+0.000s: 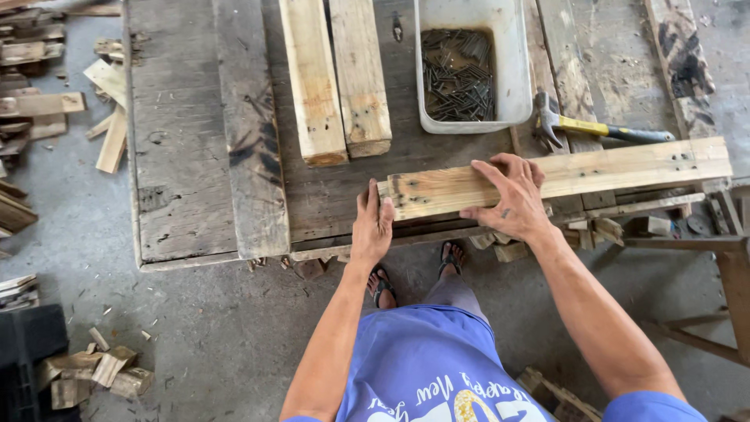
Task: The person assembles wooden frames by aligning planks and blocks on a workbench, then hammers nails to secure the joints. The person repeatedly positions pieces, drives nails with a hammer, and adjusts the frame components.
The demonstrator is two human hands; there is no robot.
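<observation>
Near the workbench point(180, 195) edge, the left hand point(373, 227) presses flat on the plank point(562, 176) end, while the right hand point(512, 199) is spread on top. Just beyond sit two timber blocks point(336, 78), a nail tub point(467, 66) and a hammer point(598, 129), nothing blocking.

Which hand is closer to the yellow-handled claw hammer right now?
Right. The right hand lies flat on the long pale wooden plank, just below and left of the yellow-handled claw hammer. The left hand is at the plank's left end, much farther away.
</observation>
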